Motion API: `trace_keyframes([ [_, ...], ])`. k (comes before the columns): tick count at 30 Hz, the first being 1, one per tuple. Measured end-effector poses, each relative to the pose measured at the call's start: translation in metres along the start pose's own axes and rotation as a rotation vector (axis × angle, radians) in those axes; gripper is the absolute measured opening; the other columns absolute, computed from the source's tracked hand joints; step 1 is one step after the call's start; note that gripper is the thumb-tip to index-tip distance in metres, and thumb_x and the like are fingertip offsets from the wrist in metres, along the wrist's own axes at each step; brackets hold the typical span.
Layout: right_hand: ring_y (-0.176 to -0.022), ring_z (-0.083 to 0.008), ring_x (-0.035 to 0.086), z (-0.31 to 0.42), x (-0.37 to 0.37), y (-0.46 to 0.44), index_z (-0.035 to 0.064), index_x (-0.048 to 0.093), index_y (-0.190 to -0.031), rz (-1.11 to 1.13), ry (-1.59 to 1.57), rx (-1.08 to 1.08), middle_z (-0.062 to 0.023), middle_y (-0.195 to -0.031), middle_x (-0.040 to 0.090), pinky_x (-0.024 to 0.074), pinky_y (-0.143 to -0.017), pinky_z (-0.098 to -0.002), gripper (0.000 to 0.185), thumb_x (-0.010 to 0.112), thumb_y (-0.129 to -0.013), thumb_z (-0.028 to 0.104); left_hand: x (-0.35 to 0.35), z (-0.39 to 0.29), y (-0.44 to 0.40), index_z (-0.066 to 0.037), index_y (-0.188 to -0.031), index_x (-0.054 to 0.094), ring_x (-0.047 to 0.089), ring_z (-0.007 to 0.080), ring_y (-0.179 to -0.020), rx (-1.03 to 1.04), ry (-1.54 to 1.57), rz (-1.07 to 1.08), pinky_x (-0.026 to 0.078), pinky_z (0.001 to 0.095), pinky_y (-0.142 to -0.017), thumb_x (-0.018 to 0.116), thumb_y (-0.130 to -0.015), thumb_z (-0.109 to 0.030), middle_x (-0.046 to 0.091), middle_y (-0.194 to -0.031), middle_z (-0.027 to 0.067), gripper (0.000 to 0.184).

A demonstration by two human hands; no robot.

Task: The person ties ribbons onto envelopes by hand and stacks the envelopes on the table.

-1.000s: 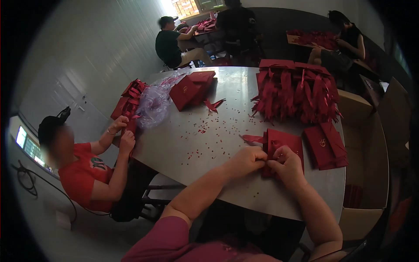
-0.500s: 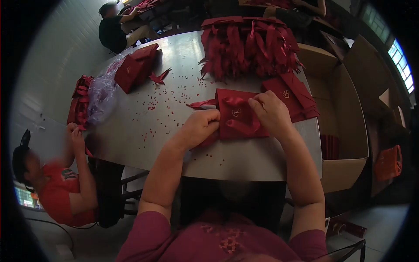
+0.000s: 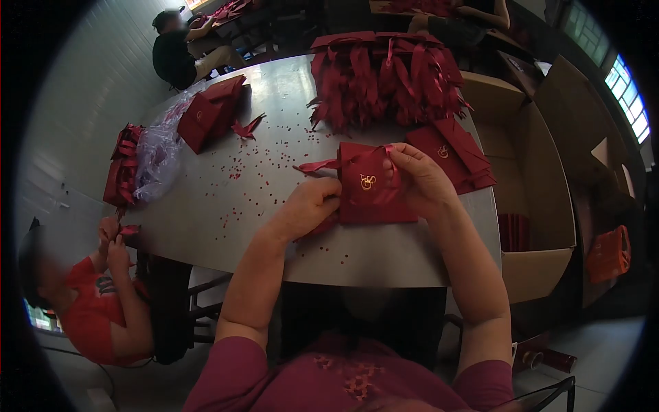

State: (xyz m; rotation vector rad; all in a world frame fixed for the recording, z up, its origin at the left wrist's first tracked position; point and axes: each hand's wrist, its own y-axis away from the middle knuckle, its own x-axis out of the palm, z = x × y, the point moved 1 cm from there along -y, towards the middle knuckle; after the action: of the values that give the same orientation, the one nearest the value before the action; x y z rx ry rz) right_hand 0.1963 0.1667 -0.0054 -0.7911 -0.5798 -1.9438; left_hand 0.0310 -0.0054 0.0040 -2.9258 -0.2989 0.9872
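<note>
A dark red gift bag with a gold emblem lies flat on the table in front of me. My left hand is closed at its left edge, fingers curled against the side; what they pinch there is partly hidden. My right hand pinches a red ribbon over the upper right of this bag between thumb and fingers. A ribbon end sticks out to the left, above my left hand. More flat red bags lie just right of my right hand.
A large pile of ribboned bags stands at the back of the metal table. Further left are more bags and clear plastic. Small red dots are scattered about. An open cardboard box stands right; a co-worker sits left.
My right hand has taken the ribbon between thumb and fingers and drawn it up towards the bag's upper right. My left hand stays at the left edge. The co-worker's hands have moved down.
</note>
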Motion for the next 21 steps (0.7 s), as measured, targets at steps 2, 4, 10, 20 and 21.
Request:
trace_keyframes([
  [2,-0.072,-0.0118,0.062,-0.003,0.004,-0.004,0.0064,0.056,-0.112,-0.002,-0.162,0.01,-0.0053,-0.088,0.063,0.0535,-0.067,-0.0227,0.018,0.06,-0.094,0.007,0.004,0.003,0.002,0.001,-0.09,0.061,0.06,0.0334,-0.078,0.024,-0.042,-0.007,0.047,0.0385,-0.07,0.06,-0.08,-0.005,0.061,-0.083,0.0184,0.012],
  [4,-0.063,-0.0101,0.05,-0.008,0.016,0.003,0.0138,0.043,-0.129,-0.048,-0.169,-0.006,-0.0051,-0.087,0.055,0.0443,-0.056,-0.0208,0.037,0.055,-0.095,0.005,0.001,0.007,0.0,0.0,-0.09,0.061,0.061,0.0348,-0.081,0.088,-0.092,-0.025,0.047,0.04,-0.071,0.06,-0.079,-0.006,0.062,-0.086,0.0191,0.013],
  [10,-0.055,-0.0085,0.035,-0.036,-0.012,-0.016,0.0174,0.039,-0.132,-0.108,-0.192,0.013,-0.0055,-0.08,0.048,0.0317,-0.048,-0.0212,0.041,0.047,-0.096,0.002,-0.002,0.005,-0.001,-0.001,-0.083,0.057,0.057,0.0365,-0.081,0.176,-0.185,-0.047,0.046,0.0416,-0.072,0.061,-0.079,-0.007,0.057,-0.082,0.0179,0.009],
  [20,-0.059,-0.0099,0.039,-0.034,-0.006,-0.015,0.0135,0.044,-0.133,-0.106,-0.185,0.013,-0.0042,-0.082,0.051,0.0344,-0.052,-0.0248,0.039,0.049,-0.095,0.004,-0.033,0.026,0.021,-0.002,-0.085,0.062,0.058,0.0284,-0.079,-0.069,-0.276,-0.059,0.046,0.0365,-0.07,0.063,-0.081,-0.009,0.057,-0.084,0.0112,0.008],
  [21,-0.062,-0.0102,0.041,-0.035,-0.005,-0.016,0.0127,0.043,-0.133,-0.05,-0.139,-0.007,-0.0043,-0.084,0.053,0.0365,-0.055,-0.0258,0.041,0.051,-0.094,0.003,-0.039,0.027,0.022,-0.002,-0.083,0.062,0.058,0.0312,-0.082,-0.049,-0.283,-0.078,0.046,0.0377,-0.073,0.063,-0.08,-0.008,0.058,-0.086,0.0125,0.007],
])
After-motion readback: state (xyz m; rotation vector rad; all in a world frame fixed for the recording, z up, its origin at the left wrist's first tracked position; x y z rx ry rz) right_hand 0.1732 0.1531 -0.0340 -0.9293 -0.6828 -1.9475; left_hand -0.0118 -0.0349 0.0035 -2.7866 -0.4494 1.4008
